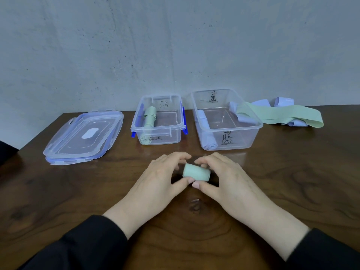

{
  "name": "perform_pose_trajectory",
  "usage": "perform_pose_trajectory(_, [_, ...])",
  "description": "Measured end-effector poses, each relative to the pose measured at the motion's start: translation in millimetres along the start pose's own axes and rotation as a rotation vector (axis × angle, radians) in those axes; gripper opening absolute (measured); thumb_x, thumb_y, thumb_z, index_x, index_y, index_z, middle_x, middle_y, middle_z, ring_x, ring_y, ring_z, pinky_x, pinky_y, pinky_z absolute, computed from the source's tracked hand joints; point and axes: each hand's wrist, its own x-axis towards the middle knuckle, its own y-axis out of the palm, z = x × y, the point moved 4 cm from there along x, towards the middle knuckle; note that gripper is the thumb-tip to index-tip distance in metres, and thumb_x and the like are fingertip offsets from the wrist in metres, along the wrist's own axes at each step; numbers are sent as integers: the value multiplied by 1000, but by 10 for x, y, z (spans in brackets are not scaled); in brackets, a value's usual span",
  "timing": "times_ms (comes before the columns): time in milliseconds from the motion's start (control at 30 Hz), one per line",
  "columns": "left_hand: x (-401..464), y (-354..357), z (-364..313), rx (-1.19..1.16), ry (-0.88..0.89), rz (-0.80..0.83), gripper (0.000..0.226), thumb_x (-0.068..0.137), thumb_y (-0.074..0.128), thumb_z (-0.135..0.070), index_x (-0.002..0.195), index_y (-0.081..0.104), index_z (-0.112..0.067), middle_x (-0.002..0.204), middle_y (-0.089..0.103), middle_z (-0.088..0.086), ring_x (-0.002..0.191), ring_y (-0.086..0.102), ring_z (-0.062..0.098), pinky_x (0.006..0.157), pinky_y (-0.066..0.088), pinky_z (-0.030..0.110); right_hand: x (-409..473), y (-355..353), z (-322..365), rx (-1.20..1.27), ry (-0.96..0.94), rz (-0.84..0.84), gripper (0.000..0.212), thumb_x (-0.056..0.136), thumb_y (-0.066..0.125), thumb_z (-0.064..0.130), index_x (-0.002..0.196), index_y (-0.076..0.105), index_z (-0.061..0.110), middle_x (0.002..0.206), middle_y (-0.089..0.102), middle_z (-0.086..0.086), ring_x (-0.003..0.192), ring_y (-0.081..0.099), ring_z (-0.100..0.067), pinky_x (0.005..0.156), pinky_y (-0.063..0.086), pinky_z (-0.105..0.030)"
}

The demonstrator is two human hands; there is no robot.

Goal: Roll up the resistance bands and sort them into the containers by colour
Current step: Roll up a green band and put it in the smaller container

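lids: I see two stacked far left on the table
containers: small green box and larger blue box far centre, rolls inside both
loose bands: green and blue heap, far right, draped onto blue box rim
green roll: near centre, long axis left-right
left hand, right hand: both pinching the roll's ends, nothing blocks my view

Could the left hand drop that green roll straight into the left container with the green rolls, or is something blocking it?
Probably yes. The left container is open on top, its lids stacked off to the left, with bare table between it and the left hand, which grips the green roll.
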Motion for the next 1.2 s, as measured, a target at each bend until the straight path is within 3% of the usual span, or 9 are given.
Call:
perform_pose_trajectory(200, [78, -6, -163, -30, 142, -158, 42, 91, 61, -33, 132, 55, -25, 117, 55, -20, 113, 50, -2, 99, 37, 16, 4, -67, -59, 325, 106, -47, 29, 86, 68, 44, 113, 60, 39, 107, 67, 22, 104, 61, 5, 92, 52, -27])
perform_pose_trajectory(333, [74, 130, -211, 143, 267, -49, 47, 98, 45, -35, 143, 48, -20, 145, 48, -11, 130, 44, 6, 102, 41, 34, -6, -60, -104, 292, 131, -35, 27, 84, 70, 42, 108, 61, 37, 102, 69, 22, 102, 62, 6, 91, 52, -26])
perform_pose_trajectory(533, [15, 135, -228, 137, 248, 49, 48, 101, 42, -34, 149, 35, -32, 155, 25, -27, 139, 26, -6, 111, 29, 26, -19, -94, -120, 373, 152, -14, 26, 84, 71, 37, 109, 63, 38, 105, 68, 24, 105, 60, 9, 93, 50, -21])
perform_pose_trajectory(667, [25, 125, -211, 53, 217, 13, 52, 99, 51, -18, 148, 37, -31, 151, 34, -23, 140, 28, -2, 114, 29, 29, -15, -93, -101, 415, 149, -32, 21, 85, 72, 34, 104, 64, 37, 98, 70, 21, 97, 64, 4, 85, 51, -18])
perform_pose_trajectory(733, [35, 70, -162, -106, 103, -30, 52, 98, 55, -22, 147, 39, -32, 143, 45, -24, 135, 37, -4, 111, 33, 23, -10, -94, -104, 475, 169, -14, 22, 86, 71, 35, 108, 65, 37, 98, 70, 19, 94, 65, 1, 82, 51, -18])
perform_pose_trajectory(867, [54, 0, -143, -405, -28, -19, 23, 93, 58, -31, 114, 69, -30, 109, 67, -12, 107, 61, 10, 91, 48, 27, -13, -98, -87, 727, 226, 83, 24, 93, 66, 22, 115, 69, 29, 106, 74, 10, 101, 68, -6, 88, 54, -26])
perform_pose_trajectory(1000, [46, -27, -113, -628, -103, -24, 19, 89, 60, -38, 99, 71, -26, 95, 70, 1, 90, 65, 21, 84, 53, 40, -41, -36, -26, 1137, 325, 142, 24, 93, 64, 15, 116, 72, 13, 114, 72, -13, 107, 67, -23, 92, 51, -38])
perform_pose_trajectory(1100, [44, -53, -114, -744, -114, -30, 17, 90, 59, -35, 93, 71, -23, 90, 71, 1, 88, 65, 24, 79, 52, 33, -57, 1, 28, 1331, 380, 136, 27, 91, 66, 16, 115, 70, 4, 120, 66, -25, 106, 63, -28, 94, 47, -42])
perform_pose_trajectory(1200, [56, -92, -85, -829, -110, -51, 14, 92, 62, -32, 90, 71, -22, 88, 71, 2, 83, 63, 18, 77, 50, 27, -27, -28, 131, 1338, 388, 111, 25, 89, 71, 17, 110, 73, 5, 119, 67, -25, 104, 63, -26, 92, 46, -42])
